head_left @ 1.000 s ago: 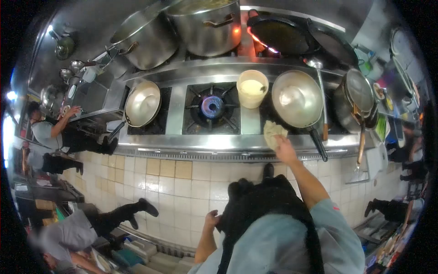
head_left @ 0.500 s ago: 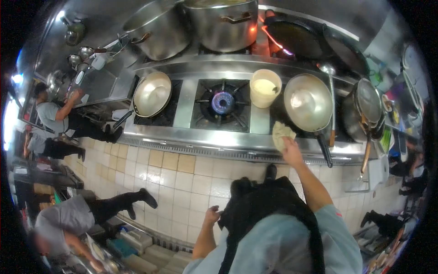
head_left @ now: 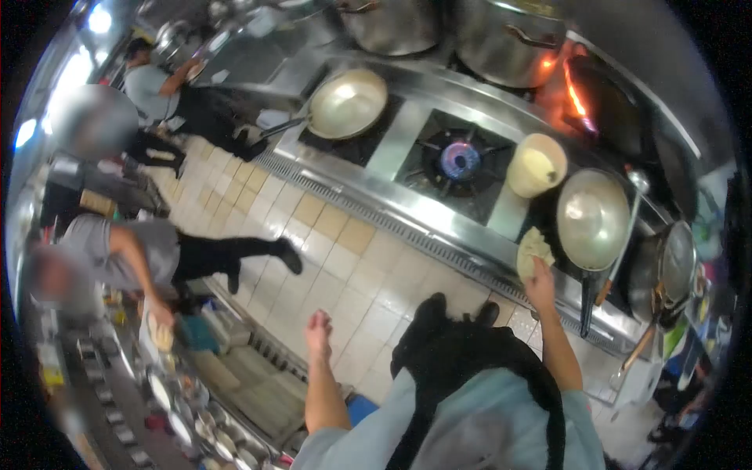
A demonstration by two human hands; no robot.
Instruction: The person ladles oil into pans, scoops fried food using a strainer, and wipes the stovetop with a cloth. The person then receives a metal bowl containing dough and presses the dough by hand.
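My right hand (head_left: 540, 278) grips a pale yellowish cloth (head_left: 534, 249) at the front edge of the stove, just below the frying pan. That pan (head_left: 593, 223) rests on a burner with its black handle toward me. A tall off-white tub (head_left: 536, 166) stands to its left, with pale contents and something dark at the rim. Left of the tub, a bare burner (head_left: 460, 160) shows a blue flame. My left hand (head_left: 318, 333) hangs over the floor with its fingers curled in and nothing seen in them.
Another pan (head_left: 347, 103) sits on the left burner, its handle jutting forward. Big stockpots (head_left: 509, 51) stand behind, beside an orange glow (head_left: 576, 90). A ladle (head_left: 638, 184) leans right of the near pan. A co-worker (head_left: 141, 251) works at the left counter; others stand farther back.
My view has turned left, so the stove slants down to the right. My left hand has risen out to the side. The cloth stays in my right hand by the stove edge.
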